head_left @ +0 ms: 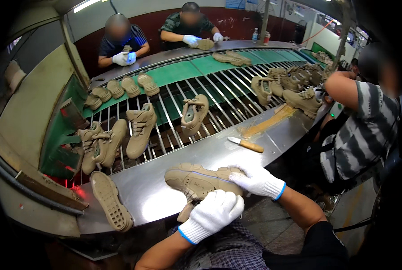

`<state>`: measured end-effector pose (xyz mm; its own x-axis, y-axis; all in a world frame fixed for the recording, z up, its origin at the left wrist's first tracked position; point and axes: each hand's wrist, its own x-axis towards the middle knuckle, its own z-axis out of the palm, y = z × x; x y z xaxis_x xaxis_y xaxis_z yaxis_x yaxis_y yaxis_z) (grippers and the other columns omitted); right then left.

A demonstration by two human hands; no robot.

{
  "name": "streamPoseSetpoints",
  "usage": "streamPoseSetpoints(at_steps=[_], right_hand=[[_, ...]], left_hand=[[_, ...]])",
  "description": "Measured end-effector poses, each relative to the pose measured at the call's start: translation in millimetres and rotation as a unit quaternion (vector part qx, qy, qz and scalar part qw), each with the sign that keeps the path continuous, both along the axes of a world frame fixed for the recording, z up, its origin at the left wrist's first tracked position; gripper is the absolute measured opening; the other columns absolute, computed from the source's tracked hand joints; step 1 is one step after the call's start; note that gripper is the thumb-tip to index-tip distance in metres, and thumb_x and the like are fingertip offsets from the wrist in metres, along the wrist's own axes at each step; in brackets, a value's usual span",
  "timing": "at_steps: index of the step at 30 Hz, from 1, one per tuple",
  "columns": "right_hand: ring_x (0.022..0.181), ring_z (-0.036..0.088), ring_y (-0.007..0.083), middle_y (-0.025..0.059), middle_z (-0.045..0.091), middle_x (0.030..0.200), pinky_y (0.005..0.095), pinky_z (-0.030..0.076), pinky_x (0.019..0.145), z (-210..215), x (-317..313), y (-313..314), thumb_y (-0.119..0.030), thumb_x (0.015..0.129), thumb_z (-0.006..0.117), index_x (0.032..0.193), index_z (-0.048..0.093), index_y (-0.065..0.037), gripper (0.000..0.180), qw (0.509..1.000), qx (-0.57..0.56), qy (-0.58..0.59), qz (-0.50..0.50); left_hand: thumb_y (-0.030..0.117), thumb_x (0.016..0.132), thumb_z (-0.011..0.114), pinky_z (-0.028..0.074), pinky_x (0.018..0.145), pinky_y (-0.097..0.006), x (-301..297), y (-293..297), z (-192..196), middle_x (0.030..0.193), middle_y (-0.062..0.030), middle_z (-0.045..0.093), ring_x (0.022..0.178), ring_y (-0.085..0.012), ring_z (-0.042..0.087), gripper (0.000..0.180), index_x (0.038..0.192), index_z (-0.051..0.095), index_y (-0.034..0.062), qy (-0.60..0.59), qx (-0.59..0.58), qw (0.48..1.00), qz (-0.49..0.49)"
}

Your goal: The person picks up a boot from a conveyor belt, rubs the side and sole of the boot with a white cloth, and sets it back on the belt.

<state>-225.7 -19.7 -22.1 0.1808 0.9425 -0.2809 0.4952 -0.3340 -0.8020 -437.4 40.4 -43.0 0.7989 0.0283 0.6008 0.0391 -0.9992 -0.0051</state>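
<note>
A tan lace-up shoe lies on its side at the near edge of the steel counter, its sole edge turned away from me. My right hand, in a white knit glove with a blue cuff, grips the shoe's right end. Against the near side of the shoe, my left hand, gloved alike, is closed with curled fingers; whatever is inside them is hidden. A loose tan sole rests on the counter to the left. Beyond my right hand lies a short knife with a wooden handle.
The steel counter borders a roller conveyor carrying several tan shoes and, on a green belt, loose soles. Two gloved people work across it. At right, a person in a striped shirt sits close by. A brown strip covers part of the counter.
</note>
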Motion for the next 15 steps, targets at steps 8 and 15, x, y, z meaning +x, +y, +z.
streamPoseSetpoints(at_steps=[8,15], right_hand=[[0.109,0.073,0.0303,0.0181,0.076,0.120,0.0395,0.056,0.098,-99,-32,61,-0.041,0.106,0.061,0.129,0.071,-0.003,0.046,0.993,0.113,-0.007,-0.017],[0.109,0.072,0.0290,0.0149,0.074,0.114,0.0384,0.055,0.099,-91,17,79,-0.023,0.101,0.066,0.120,0.073,-0.005,0.027,0.956,0.271,-0.086,-0.065]], left_hand=[[0.017,0.080,0.069,0.049,0.060,-0.035,-23,12,-75,0.096,-0.0084,0.059,0.075,-0.0226,0.059,0.042,0.119,0.065,0.0016,-0.002,0.049,0.988,0.148],[0.019,0.077,0.080,0.055,0.075,-0.043,-39,29,-41,0.104,-0.0107,0.064,0.088,-0.0323,0.065,0.044,0.116,0.066,0.0021,0.029,-0.210,0.974,0.076]])
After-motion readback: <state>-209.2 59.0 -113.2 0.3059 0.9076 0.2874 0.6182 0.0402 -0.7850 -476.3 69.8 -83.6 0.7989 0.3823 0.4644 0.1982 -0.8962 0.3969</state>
